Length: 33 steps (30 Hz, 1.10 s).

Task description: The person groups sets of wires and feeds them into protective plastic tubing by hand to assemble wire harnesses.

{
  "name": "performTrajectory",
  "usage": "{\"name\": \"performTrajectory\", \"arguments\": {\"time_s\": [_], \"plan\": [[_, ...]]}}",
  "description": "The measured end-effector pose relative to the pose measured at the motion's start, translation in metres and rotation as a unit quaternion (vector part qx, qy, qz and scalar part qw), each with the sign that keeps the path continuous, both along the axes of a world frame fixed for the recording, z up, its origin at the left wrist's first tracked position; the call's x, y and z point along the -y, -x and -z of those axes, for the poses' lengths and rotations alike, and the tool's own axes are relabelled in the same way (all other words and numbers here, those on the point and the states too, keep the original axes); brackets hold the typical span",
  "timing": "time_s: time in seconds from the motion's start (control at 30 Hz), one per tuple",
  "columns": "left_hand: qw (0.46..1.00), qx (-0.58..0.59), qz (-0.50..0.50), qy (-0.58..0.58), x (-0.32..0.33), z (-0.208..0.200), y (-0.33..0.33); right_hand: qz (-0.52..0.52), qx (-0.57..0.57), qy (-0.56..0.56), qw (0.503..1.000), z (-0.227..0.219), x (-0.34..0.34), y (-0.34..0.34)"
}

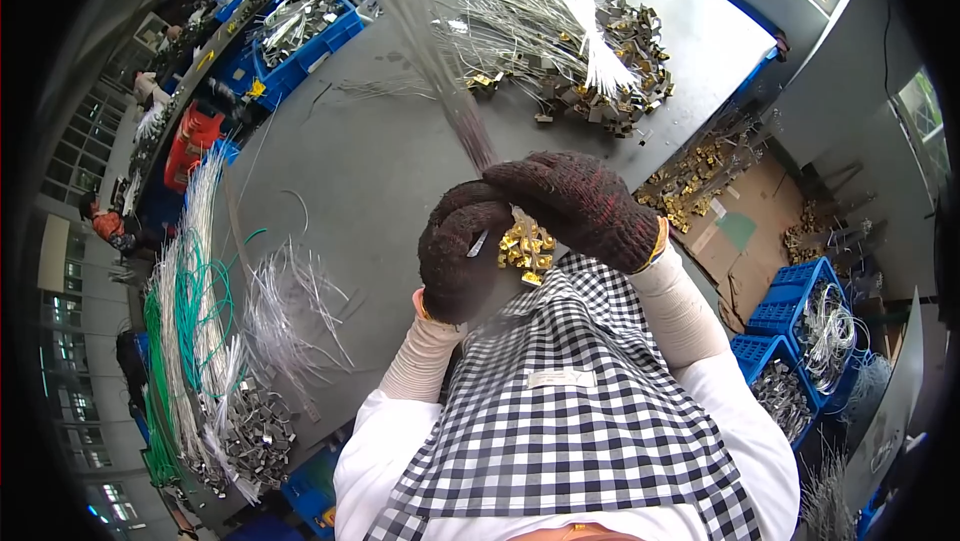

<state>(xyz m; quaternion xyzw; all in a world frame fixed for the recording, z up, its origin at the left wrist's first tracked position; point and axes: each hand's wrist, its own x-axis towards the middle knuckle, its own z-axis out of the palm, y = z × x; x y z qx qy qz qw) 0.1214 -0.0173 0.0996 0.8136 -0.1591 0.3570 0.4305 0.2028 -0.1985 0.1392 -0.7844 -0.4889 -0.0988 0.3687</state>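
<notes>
While both gloved hands, left hand (458, 251) and right hand (580, 206), pinch the wire bundle (440, 61) near its brass clips (526, 246), it looks light, springy; grip by clips.

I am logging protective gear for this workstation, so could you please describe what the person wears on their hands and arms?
Both the left hand and right hand wear dark knitted work gloves flecked with red, with orange-yellow edging at the cuffs. Pale beige ribbed arm sleeves cover the forearms, and white shirt sleeves begin above them. A black-and-white checked apron covers the chest.
</notes>
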Motion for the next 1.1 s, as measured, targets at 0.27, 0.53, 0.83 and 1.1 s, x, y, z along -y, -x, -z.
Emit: {"name": "performTrajectory", "arguments": {"time_s": [0.27,0.53,0.83,1.1], "plan": [[0.999,-0.016,0.032,0.034,-0.005,0.001,-0.005,-0.011,0.032,-0.030,0.999,0.014,-0.005,-0.012],[0.925,-0.086,0.021,0.368,-0.034,0.051,-0.010,0.136,0.049,-0.073,0.987,0.070,0.007,-0.055],[0.920,-0.126,0.004,0.371,-0.070,0.074,-0.023,0.181,-0.162,-0.087,0.966,0.085,0.013,-0.069],[0.977,-0.170,0.088,0.098,-0.031,0.082,-0.045,0.031,-0.204,-0.193,0.959,-0.007,-0.012,-0.025]]}}
